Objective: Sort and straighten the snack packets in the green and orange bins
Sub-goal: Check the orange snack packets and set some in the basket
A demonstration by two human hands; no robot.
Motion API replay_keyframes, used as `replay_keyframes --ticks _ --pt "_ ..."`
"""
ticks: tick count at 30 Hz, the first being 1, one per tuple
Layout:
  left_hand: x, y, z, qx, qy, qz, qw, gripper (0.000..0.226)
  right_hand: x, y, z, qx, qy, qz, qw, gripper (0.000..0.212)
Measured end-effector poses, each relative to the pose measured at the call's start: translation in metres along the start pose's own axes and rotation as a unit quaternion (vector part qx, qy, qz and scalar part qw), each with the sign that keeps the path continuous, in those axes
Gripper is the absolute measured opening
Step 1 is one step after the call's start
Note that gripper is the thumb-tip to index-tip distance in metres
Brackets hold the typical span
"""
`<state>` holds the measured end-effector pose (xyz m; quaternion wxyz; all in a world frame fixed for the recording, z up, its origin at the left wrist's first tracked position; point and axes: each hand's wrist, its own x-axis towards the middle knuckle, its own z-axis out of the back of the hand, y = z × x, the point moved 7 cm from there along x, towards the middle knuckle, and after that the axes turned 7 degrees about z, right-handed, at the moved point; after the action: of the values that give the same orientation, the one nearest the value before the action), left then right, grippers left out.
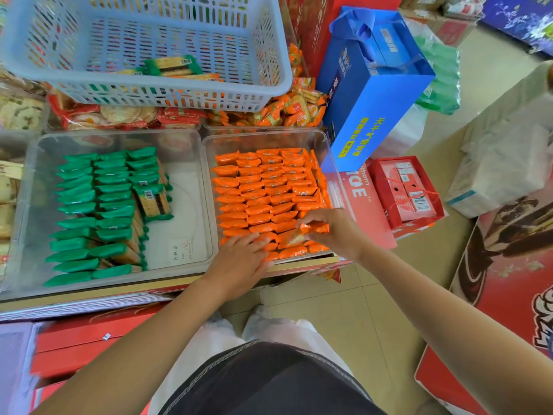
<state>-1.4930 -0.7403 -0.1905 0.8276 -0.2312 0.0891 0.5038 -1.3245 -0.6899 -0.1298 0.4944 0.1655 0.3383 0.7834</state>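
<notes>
Green packets (98, 211) stand in rows in the clear bin (185, 205) at centre left of the frame. Orange packets (263, 190) fill the neighbouring bin (269, 139) at centre. At its lower edge the left hand (239, 259) presses flat on the rows, fingers straight. Just right of it, the right hand (332, 232) pinches a single packet (311, 228) in curled fingers.
</notes>
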Motion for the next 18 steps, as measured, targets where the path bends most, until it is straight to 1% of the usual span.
replay_keyframes --ticks 1,4,7,11,13,14,15,17,18 --pt "0.000 0.001 -0.002 0.006 0.005 0.001 1.000 0.090 0.001 0.001 -0.005 -0.016 0.013 0.012 1.000 0.028" --pt "0.000 0.001 -0.003 0.027 0.005 0.000 1.000 0.072 0.002 0.001 -0.020 -0.059 0.032 0.043 0.997 0.028" --pt "0.000 0.002 -0.003 0.015 -0.003 0.000 1.000 0.071 0.005 -0.005 -0.028 -0.116 0.027 0.044 0.992 0.029" --pt "0.000 0.003 -0.003 0.011 -0.013 -0.008 1.000 0.064 0.010 -0.007 -0.029 -0.111 0.017 -0.007 0.994 0.028" --pt "0.000 0.003 -0.004 0.007 -0.013 -0.010 1.000 0.057 0.012 -0.010 -0.029 -0.104 0.019 -0.030 0.994 0.017" --pt "0.000 0.003 -0.004 0.005 -0.014 -0.011 1.000 0.059 0.014 -0.012 -0.032 -0.102 0.034 -0.035 0.994 0.011" --pt "-0.001 0.004 -0.003 0.004 -0.014 -0.012 1.000 0.067 0.014 -0.014 -0.035 -0.096 0.056 -0.039 0.993 0.009" --pt "-0.002 0.004 -0.001 -0.002 -0.015 -0.019 1.000 0.089 0.015 -0.017 -0.038 -0.078 0.083 -0.048 0.992 0.014" --pt "-0.002 0.003 0.000 -0.006 -0.017 -0.023 1.000 0.094 0.015 -0.019 -0.035 -0.069 0.081 -0.052 0.993 0.017"
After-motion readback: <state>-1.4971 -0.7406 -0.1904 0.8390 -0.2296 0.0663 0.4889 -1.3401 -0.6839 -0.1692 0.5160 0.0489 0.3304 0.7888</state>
